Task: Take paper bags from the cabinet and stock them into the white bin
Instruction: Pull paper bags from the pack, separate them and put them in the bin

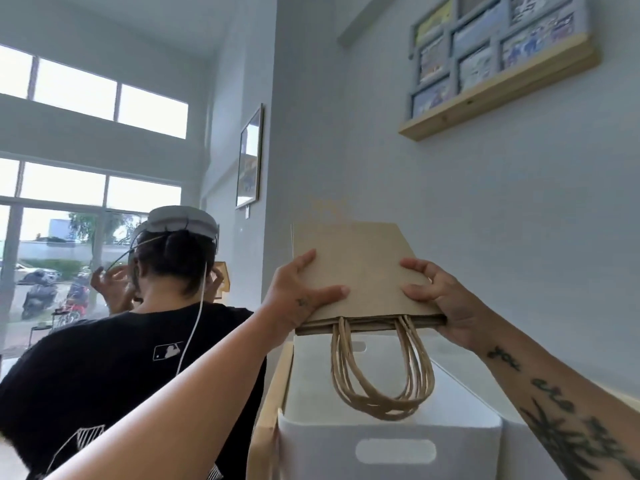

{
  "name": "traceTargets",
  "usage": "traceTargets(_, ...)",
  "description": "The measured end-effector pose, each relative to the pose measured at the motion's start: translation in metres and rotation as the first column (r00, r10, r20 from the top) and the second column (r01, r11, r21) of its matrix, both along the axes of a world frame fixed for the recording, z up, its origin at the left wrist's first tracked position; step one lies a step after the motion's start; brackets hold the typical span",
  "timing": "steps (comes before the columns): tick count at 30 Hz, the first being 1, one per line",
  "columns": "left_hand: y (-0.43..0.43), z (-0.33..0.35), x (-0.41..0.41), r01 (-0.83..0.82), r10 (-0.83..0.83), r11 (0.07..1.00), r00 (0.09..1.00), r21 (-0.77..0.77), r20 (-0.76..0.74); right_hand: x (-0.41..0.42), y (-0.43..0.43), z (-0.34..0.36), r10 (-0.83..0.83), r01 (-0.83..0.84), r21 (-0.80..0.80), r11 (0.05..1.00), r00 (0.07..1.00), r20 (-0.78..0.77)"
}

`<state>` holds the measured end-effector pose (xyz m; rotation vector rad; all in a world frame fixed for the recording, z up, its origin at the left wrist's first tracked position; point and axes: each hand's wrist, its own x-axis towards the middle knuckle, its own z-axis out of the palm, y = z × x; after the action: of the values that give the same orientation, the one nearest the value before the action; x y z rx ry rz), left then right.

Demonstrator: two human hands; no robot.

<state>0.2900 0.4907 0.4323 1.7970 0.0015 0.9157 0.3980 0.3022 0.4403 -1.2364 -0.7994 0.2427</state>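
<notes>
A: Where are the bags (360,271)?

B: In the air above the bin (388,441), over its far part, held between both hands as one flat stack. The folded bottoms point up and away, the mouths point down. Their twisted paper handles (381,372) hang in loops into the open top of the bin.

A: And the hands?

B: The left hand (298,296) clasps the stack's left edge, thumb laid across the near face, fingers stretched up along the side. The right hand (436,299) clasps the right edge near the lower corner, fingers curled onto the near face, palm beneath the edge. Both are closed on the bags, not loose.

A: How many bags?

B: Several, going by the layered edges and the number of handle loops. An exact count I cannot tell.

A: What does the bin stand on?

B: It is white, with a slot grip in its near wall, and sits inside a pale wooden frame (273,393) whose rail runs along its left side. What lies under it is hidden.

A: Anything else around?

B: A person (114,362) in a black shirt stands to the left, back turned, hands raised to a headset (183,220). On the wall above right hangs a wooden shelf (498,95) with picture cards, and a framed print (249,157) hangs beside the windows (86,188).
</notes>
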Motion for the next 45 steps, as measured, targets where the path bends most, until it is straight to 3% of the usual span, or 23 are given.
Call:
traceTargets(5,0.021,-0.019,0.042,-0.024,0.022,1.0,0.992,-0.011,-0.125,0.051,0.027,-0.026,-0.02,0.026,-0.156,0.987,0.999,0.039)
traceTargets(9,0.031,-0.058,0.069,-0.028,0.039,0.999,0.929,0.035,-0.367,0.076,0.033,-0.054,-0.06,0.138,-0.501,0.854,0.984,0.169)
traceTargets(12,0.036,-0.075,0.075,0.009,0.088,0.985,0.83,0.171,-0.551,0.081,0.035,-0.061,0.0,0.143,-0.666,0.732,0.978,0.21)
traceTargets(16,0.037,-0.075,0.075,0.058,0.226,0.921,0.728,0.385,-0.648,0.081,0.037,-0.066,0.055,0.139,-0.755,0.641,0.973,0.225)
traceTargets(19,0.031,-0.074,0.076,0.116,0.313,0.872,0.616,0.476,-0.723,0.083,0.04,-0.068,0.067,0.139,-0.857,0.496,0.978,0.197)
traceTargets(23,0.029,-0.079,0.081,0.223,0.354,0.846,0.445,0.485,-0.822,0.082,0.046,-0.079,0.127,0.082,-0.979,0.188,0.986,0.107)
traceTargets(25,0.027,-0.079,0.083,0.288,0.37,0.824,0.38,0.488,-0.848,0.081,0.046,-0.081,0.151,0.065,-0.992,0.106,0.985,0.081)
traceTargets(31,0.021,-0.083,0.086,0.361,0.435,0.785,0.256,0.503,-0.863,0.08,0.046,-0.086,0.202,0.148,-0.989,0.028,0.968,0.15)
traceTargets(36,0.019,-0.087,0.085,0.402,0.441,0.778,0.2,0.484,-0.875,0.078,0.046,-0.089,0.148,0.168,-0.984,0.051,0.974,0.174)
traceTargets(45,0.02,-0.096,0.087,0.468,0.459,0.728,0.212,0.502,-0.863,0.068,0.044,-0.088,0.27,0.281,-0.958,-0.063,0.929,0.255)
